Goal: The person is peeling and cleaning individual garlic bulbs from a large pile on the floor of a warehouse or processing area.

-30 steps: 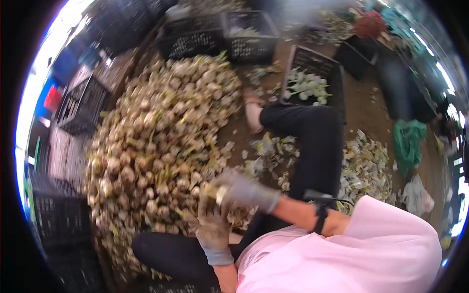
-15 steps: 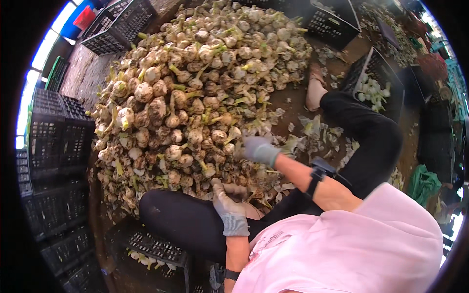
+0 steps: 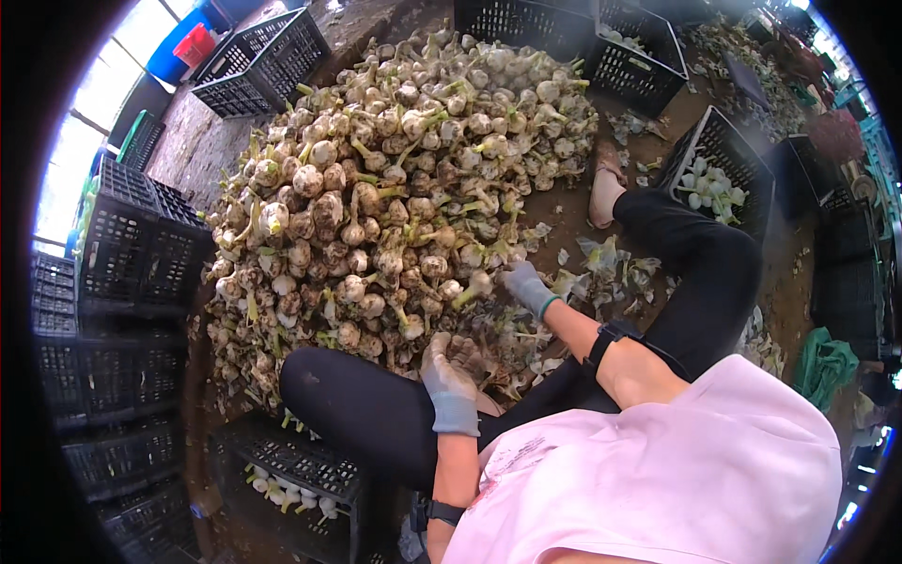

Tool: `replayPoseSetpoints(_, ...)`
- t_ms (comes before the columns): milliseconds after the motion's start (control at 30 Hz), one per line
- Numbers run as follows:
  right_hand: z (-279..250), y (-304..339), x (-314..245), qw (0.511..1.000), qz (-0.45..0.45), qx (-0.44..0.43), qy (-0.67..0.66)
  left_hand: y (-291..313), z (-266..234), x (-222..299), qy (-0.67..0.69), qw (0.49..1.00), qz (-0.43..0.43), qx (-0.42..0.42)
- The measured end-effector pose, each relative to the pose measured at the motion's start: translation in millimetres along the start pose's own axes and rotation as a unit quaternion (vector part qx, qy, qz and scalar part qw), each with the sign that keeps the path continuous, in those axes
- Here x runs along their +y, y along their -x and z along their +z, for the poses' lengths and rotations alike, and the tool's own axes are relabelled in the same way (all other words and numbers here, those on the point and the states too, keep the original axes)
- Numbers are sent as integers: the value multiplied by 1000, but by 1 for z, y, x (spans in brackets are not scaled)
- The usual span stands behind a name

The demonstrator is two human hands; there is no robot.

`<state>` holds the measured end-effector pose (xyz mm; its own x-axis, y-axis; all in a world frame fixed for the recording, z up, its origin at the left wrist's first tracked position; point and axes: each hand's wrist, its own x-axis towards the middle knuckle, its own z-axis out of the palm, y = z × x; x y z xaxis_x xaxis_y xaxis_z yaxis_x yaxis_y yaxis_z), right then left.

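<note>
Head view: a broad heap of soil-stained garlic bulbs [image 3: 395, 183] fills the middle of the floor, its near right edge lying just ahead of both gloved hands. Beside that edge, leafy peelings [image 3: 611, 268] spread between the heap and the person's bent right leg [image 3: 700, 240]. One pale bulb with a green stalk [image 3: 477, 284] lies at the heap's border, immediately left of the right hand's fingers; whether they touch it cannot be told.

The right hand [image 3: 528, 285] reaches forward and to the left, back of the glove upward, its forearm slanting in from the lower right. Its fingers point away from the body and look bunched, but their undersides are out of sight, so their grip cannot be told. The left hand [image 3: 451, 376] stands lower, beside the bent left knee [image 3: 352, 399], wrist straight and fingers loosely curled, thumb uppermost; anything within the palm is too hard to make out against the brown-stained glove.

That knee covers part of the heap's near edge, and the left forearm is cut off by the lower border.
</note>
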<state>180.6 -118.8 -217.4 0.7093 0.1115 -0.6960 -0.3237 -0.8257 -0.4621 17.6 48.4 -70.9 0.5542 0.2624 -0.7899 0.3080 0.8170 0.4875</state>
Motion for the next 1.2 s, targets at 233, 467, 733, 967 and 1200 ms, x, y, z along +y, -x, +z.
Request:
replayPoseSetpoints(233,40,58,-49,992,-106,29,58,3,-2,-2,-28,999,16,8)
replayPoseSetpoints(467,19,61,-47,995,-21,39,-93,-5,-9,-4,-10,1000,-2,4)
replayPoseSetpoints(733,-33,211,-56,861,-477,173,14,14,5,3,156,937,-164,-265)
replayPoseSetpoints(967,-73,262,-56,909,-259,-1,-326,34,19,-1,86,964,-103,-230)
replayPoseSetpoints(1200,-76,252,-61,824,-85,-159,-537,96,57,10,-207,913,210,-283)
